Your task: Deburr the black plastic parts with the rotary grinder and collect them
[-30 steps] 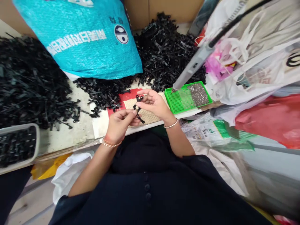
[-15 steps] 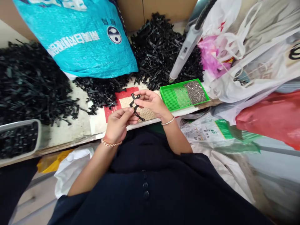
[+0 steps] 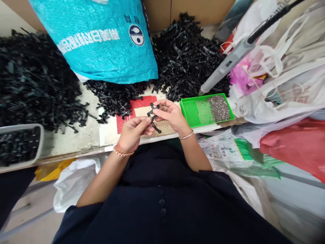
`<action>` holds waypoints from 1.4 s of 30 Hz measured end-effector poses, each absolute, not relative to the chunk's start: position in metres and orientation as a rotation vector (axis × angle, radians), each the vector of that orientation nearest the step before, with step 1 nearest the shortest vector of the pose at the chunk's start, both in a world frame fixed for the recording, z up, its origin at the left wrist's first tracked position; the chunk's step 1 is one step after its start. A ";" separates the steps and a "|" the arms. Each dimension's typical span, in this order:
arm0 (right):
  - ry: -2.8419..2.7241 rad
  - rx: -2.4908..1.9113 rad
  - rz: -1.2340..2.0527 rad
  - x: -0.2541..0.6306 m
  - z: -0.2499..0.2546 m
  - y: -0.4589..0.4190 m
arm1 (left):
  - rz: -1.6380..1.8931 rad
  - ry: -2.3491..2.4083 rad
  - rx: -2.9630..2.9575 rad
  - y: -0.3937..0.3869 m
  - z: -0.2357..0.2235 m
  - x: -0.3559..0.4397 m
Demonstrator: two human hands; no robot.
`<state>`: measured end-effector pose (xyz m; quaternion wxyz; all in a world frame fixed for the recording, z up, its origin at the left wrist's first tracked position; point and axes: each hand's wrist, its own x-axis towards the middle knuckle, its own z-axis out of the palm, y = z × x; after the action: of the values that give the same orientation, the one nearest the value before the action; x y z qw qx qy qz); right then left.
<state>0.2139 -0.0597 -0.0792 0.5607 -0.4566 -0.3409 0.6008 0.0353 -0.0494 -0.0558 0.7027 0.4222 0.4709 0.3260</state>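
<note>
Between my two hands is a small set of black plastic link pieces with round ends, joined at angles. My left hand pinches its lower part between thumb and fingers, and one arm with a ringed end sticks out below the fingertips. My right hand is closed on the upper part, thumb pressed against the fingers. Under the hands lies a tan patterned mat beside a red sheet. Just right of my right hand sits a green perforated tray with small metal parts at its right end.
Heaps of black plastic pieces lie at the left and back. A blue bag stands between them. A grey electric screwdriver hangs above the tray. A clear bin stands front left; plastic bags crowd the right.
The camera view has shifted, moving most things a little to the right in the picture. The screwdriver leans more. Both hands keep their hold on the black pieces.
</note>
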 end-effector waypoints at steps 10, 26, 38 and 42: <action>-0.804 -1.078 1.404 0.217 -0.086 -0.049 | 0.681 1.051 0.927 -0.034 -0.056 0.041; -0.841 -1.052 1.409 0.209 -0.085 -0.037 | 0.655 1.009 0.983 -0.022 -0.060 0.028; -0.874 -1.058 1.429 0.202 -0.089 -0.032 | 0.723 1.068 0.982 -0.024 -0.062 0.021; -0.808 -1.073 1.384 0.200 -0.088 -0.034 | 0.861 1.134 0.867 -0.024 -0.064 0.023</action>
<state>0.1996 -0.0338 -0.0877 0.5701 -0.4572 -0.3441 0.5895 0.0233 -0.0236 -0.0635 0.6723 0.3851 0.5037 0.3822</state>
